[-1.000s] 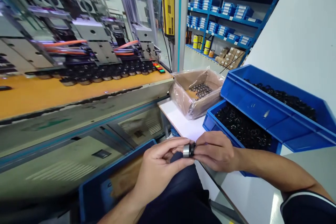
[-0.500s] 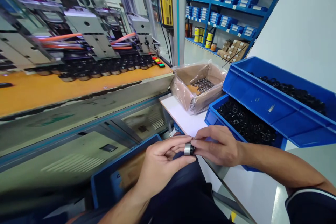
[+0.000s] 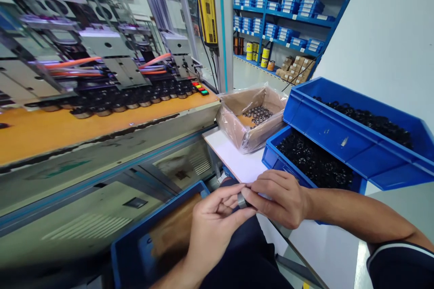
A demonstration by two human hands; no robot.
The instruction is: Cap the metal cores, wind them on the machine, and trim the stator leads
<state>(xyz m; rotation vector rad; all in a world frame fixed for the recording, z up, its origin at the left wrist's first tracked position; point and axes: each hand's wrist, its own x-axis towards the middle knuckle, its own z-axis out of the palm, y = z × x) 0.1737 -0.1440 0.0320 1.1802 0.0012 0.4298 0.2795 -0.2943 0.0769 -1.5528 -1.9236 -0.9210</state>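
Note:
A small silver metal ring with a dark part against it [image 3: 241, 200] is held between my two hands, above my lap. My left hand [image 3: 217, 216] has its thumb below and its fingers above the ring, closed on it. From the right, my right hand [image 3: 280, 196] pinches the same piece, its fingers covering most of the dark side. How the ring and the dark part join is hidden by the fingers. Just beyond my right hand is a blue bin of black plastic parts [image 3: 271, 153].
A second blue bin [image 3: 339, 133] rests tilted over the first. Beside them stands a plastic-lined carton [image 3: 237, 128] with metal rings, on a white table [image 3: 224, 146]. At left, rows of black-topped parts [image 3: 129, 97] line an orange machine bench [image 3: 40, 133]. A low blue crate [image 3: 117, 253] sits beneath.
My right-hand fingers have shifted further over the piece, so less of the silver ring shows. Both hands stay together on it. The camera view has shifted slightly.

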